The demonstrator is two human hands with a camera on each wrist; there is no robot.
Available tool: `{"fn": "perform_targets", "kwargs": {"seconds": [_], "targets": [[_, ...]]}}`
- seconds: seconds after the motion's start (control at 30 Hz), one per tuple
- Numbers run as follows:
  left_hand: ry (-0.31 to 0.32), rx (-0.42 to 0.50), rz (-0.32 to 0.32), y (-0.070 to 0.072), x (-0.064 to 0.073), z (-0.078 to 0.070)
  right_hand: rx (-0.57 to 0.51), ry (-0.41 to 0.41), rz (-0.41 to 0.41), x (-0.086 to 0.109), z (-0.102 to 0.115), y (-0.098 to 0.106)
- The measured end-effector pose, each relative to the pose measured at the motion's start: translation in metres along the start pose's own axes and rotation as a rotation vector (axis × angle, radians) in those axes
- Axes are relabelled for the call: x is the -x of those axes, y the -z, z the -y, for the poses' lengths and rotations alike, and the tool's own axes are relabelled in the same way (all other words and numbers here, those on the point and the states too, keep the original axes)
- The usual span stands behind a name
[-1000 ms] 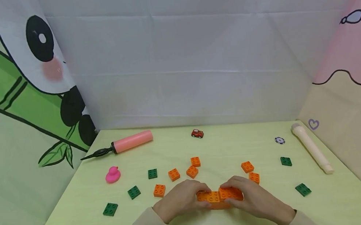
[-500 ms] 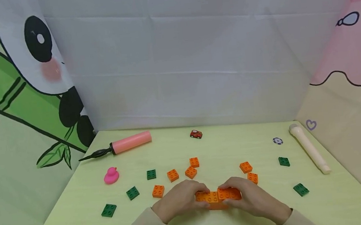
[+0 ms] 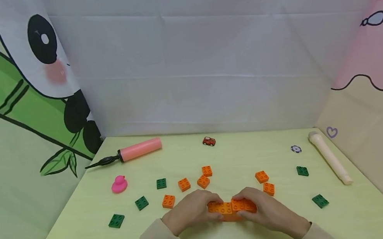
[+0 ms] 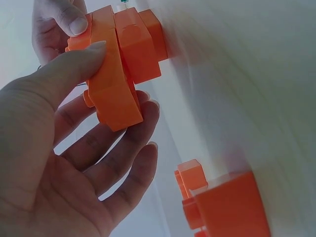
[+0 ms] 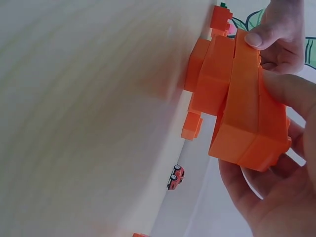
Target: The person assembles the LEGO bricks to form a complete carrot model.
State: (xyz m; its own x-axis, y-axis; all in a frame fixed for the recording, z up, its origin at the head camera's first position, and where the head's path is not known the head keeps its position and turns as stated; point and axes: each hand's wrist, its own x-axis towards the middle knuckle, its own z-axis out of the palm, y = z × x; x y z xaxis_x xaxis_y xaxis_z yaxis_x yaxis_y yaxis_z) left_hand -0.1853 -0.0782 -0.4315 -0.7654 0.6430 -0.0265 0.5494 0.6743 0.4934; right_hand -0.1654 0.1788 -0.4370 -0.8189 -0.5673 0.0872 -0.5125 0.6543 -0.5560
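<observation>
Between both hands is a stack of joined orange toy building bricks [image 3: 230, 216], just above or on the table near its front. The left hand [image 3: 193, 211] pinches its left end; in the left wrist view the thumb lies on the long upper brick [image 4: 114, 101] and the other fingers are bent behind it. My right hand [image 3: 270, 209] grips the right end, where another brick [image 5: 271, 131] sits on top of the long one [image 5: 242, 116]. Below, the stack narrows to smaller bricks [image 5: 213, 74]. The hands cover parts of both ends.
Loose orange bricks [image 3: 168, 201] lie left and behind the hands, others [image 3: 269, 189] to the right. Several green bricks [image 3: 116, 221] are spread on both sides. Farther out are a pink duck [image 3: 119, 184], a pump [image 3: 140, 149], a toy car [image 3: 209, 141], a chip [image 3: 296, 149] and a pale tube [image 3: 330, 157].
The head view shifts slightly back and forth. Both hands keep their hold on the orange brick stack, with hardly any visible movement.
</observation>
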Motion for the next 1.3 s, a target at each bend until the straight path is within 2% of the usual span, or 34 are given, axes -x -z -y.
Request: {"fn": "perform_targets", "kwargs": {"seconds": [0.23,0.43,0.8,1.03,1.17,1.3], "targets": [[0.001,-0.012,-0.005,0.000,0.000,0.001,0.014,0.006,-0.006,0.002,0.000,0.000],[0.008,-0.005,0.005,-0.003,0.000,0.001,0.027,0.016,-0.017,0.012,-0.010,0.002],[-0.001,-0.050,-0.001,-0.003,0.000,0.001,-0.007,0.092,-0.064,0.019,-0.023,0.006],[0.011,-0.062,0.007,-0.003,0.001,0.000,-0.030,0.064,-0.061,0.021,-0.027,0.009],[0.052,-0.021,0.005,0.000,0.007,0.008,-0.029,0.055,-0.052,0.021,-0.029,0.009],[0.094,0.048,-0.030,0.008,0.024,0.025,-0.028,0.055,-0.051,0.021,-0.029,0.008]]}}
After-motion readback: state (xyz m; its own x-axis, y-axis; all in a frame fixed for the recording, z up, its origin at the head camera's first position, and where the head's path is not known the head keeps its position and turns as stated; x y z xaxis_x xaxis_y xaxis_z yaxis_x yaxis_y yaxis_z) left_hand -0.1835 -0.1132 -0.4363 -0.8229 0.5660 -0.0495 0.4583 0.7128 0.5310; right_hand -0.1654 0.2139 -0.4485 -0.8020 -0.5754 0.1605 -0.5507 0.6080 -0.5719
